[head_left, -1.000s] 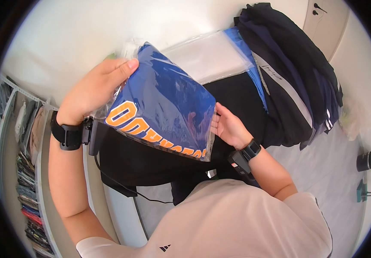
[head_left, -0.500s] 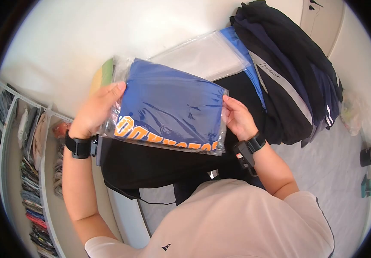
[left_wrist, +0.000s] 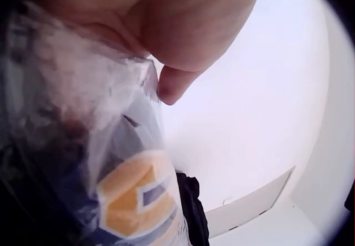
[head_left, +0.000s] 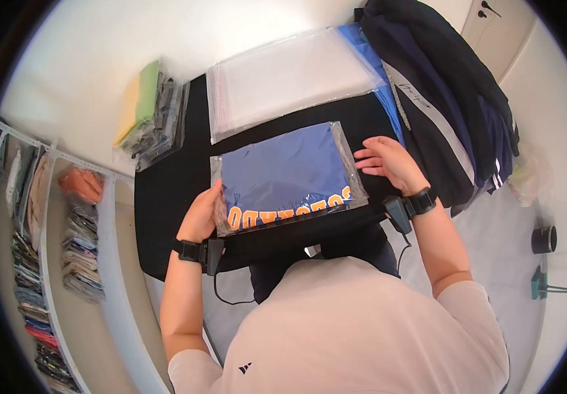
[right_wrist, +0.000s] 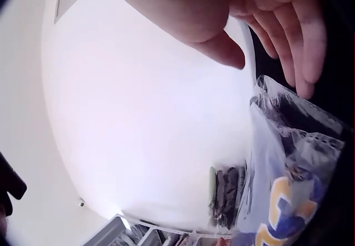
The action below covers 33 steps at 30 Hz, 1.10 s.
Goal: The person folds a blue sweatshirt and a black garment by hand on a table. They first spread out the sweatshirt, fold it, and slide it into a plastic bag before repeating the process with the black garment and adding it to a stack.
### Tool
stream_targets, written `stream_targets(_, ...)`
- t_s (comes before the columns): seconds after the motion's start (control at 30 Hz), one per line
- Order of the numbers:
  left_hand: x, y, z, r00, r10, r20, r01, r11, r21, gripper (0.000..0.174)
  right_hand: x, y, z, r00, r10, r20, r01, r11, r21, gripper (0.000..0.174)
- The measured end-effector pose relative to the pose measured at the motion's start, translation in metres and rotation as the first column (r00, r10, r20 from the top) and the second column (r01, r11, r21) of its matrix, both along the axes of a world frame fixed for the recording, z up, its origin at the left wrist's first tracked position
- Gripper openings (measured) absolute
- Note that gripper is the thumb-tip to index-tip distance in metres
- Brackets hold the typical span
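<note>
1 black table (head_left: 165, 226) lies beneath the bagged blue garment (head_left: 283, 164). the left hand (head_left: 198, 215) pinches its left edge; the right hand (head_left: 392, 164), fingers loose, holds nothing beside it, so the slick plastic (head_left: 347, 157) could slip if that 1 pinch slackens.

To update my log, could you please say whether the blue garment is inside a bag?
Inside: the clear bag covers the blue garment, its glossy margins extending past the fabric.
</note>
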<state>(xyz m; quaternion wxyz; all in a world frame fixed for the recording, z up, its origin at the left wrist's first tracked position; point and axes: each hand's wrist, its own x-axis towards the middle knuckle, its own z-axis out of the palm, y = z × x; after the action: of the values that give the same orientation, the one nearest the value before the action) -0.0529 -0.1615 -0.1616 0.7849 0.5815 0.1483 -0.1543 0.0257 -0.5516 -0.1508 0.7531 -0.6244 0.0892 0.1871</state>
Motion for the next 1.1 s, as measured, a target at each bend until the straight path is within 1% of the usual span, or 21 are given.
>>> stream_targets(0.07, 0.002, 0.002, 0.000, 1.000, 0.002, -0.025, -0.005, 0.995, -0.104, 0.041, -0.009, 0.000, 0.005, 0.987, 0.157, -0.040, -0.162, 0.976, -0.147, 0.030)
stream_targets(0.13, 0.001, 0.001, 0.006, 0.999, 0.005, -0.048, -0.011, 0.994, -0.109, 0.038, -0.017, 0.007, 0.004, 0.982, 0.187, -0.011, -0.184, 0.953, -0.238, 0.032)
stream_targets(0.2, 0.003, 0.007, 0.005, 0.988, -0.155, -0.026, 0.156, 0.987, 0.044, 0.037, -0.020, 0.011, -0.001, 0.952, 0.305, -0.009, -0.297, 0.917, -0.267, 0.027)
stream_targets(0.23, 0.003, 0.008, 0.005, 0.990, -0.141, -0.025, 0.142, 0.989, 0.041, 0.037, -0.021, 0.013, -0.002, 0.948, 0.319, -0.010, -0.310, 0.912, -0.270, 0.027)
stream_targets(0.33, 0.002, 0.002, 0.010, 0.993, -0.111, -0.032, 0.111, 0.994, -0.007, 0.033, -0.024, 0.017, -0.005, 0.920, 0.392, 0.000, -0.372, 0.873, -0.315, 0.018)
stream_targets(0.4, 0.001, 0.000, 0.012, 0.995, -0.097, -0.029, 0.096, 0.995, -0.032, 0.032, -0.028, 0.019, -0.005, 0.962, 0.270, 0.038, -0.261, 0.951, -0.165, 0.016)
stream_targets(0.43, 0.002, 0.001, 0.011, 0.996, -0.087, -0.029, 0.086, 0.996, -0.037, 0.032, -0.031, 0.021, 0.001, 0.970, 0.236, -0.049, -0.238, 0.971, -0.038, 0.014)
stream_targets(0.47, 0.003, 0.001, 0.008, 0.996, -0.084, -0.035, 0.082, 0.996, -0.048, 0.032, -0.032, 0.022, 0.002, 0.968, 0.244, -0.051, -0.246, 0.968, -0.041, 0.014)
stream_targets(0.53, 0.003, 0.002, 0.008, 0.996, -0.080, -0.042, 0.077, 0.995, -0.061, 0.033, -0.034, 0.023, 0.003, 0.975, 0.213, -0.060, -0.209, 0.976, 0.063, 0.016)
stream_targets(0.57, 0.003, 0.002, 0.010, 0.996, -0.079, -0.048, 0.073, 0.989, -0.126, 0.033, -0.035, 0.023, 0.001, 0.975, 0.214, -0.060, -0.211, 0.976, 0.061, 0.016)
stream_targets(0.6, 0.003, 0.001, 0.012, 0.995, -0.080, -0.052, 0.069, 0.980, -0.189, 0.034, -0.035, 0.024, -0.004, 0.982, 0.184, -0.046, -0.180, 0.980, 0.086, 0.021)
stream_targets(0.63, 0.004, 0.000, 0.011, 0.996, -0.080, -0.050, 0.069, 0.979, -0.190, 0.034, -0.035, 0.024, -0.008, 0.988, 0.153, -0.032, -0.148, 0.982, 0.113, 0.027)
stream_targets(0.7, 0.004, -0.001, 0.009, 0.997, -0.018, -0.076, 0.001, 0.974, -0.224, 0.035, -0.035, 0.024, -0.014, 0.990, 0.140, -0.019, -0.137, 0.986, 0.098, 0.026)
stream_targets(0.83, 0.006, 0.003, 0.006, 0.991, -0.073, -0.112, 0.047, 0.975, -0.217, 0.034, -0.038, 0.026, -0.010, 0.992, 0.124, -0.037, -0.122, 0.991, 0.063, 0.022)
stream_targets(0.9, 0.005, 0.000, 0.012, 0.983, -0.173, -0.068, 0.160, 0.973, -0.169, 0.031, -0.036, 0.022, -0.016, 0.991, 0.132, -0.031, -0.128, 0.986, 0.108, 0.020)
stream_targets(0.93, 0.004, -0.003, 0.016, 0.985, -0.165, -0.053, 0.155, 0.975, -0.159, 0.031, -0.036, 0.022, -0.018, 0.989, 0.142, -0.030, -0.136, 0.979, 0.153, 0.019)
stream_targets(0.97, 0.002, -0.008, 0.020, 0.984, -0.176, -0.029, 0.172, 0.977, -0.124, 0.030, -0.038, 0.025, -0.017, 0.996, 0.093, -0.015, -0.091, 0.988, 0.125, 0.019)
stream_targets(1.0, 0.000, -0.011, 0.025, 0.982, -0.187, -0.003, 0.186, 0.979, -0.085, 0.028, -0.040, 0.023, -0.017, 0.994, 0.105, 0.007, -0.105, 0.985, 0.134, 0.019)
stream_targets(1.03, 0.001, -0.016, 0.030, 0.988, -0.151, -0.003, 0.151, 0.987, -0.050, 0.026, -0.040, 0.018, -0.019, 0.995, 0.095, 0.025, -0.098, 0.984, 0.152, 0.020)
stream_targets(1.07, -0.003, -0.021, 0.038, 0.993, -0.107, 0.038, 0.111, 0.986, -0.121, 0.024, -0.041, 0.018, -0.020, 0.996, 0.084, 0.043, -0.090, 0.981, 0.170, 0.021)
stream_targets(1.1, -0.006, -0.023, 0.046, 0.994, -0.086, 0.062, 0.093, 0.987, -0.131, 0.024, -0.042, 0.023, -0.018, 0.998, 0.031, 0.061, -0.041, 0.984, 0.173, 0.021)
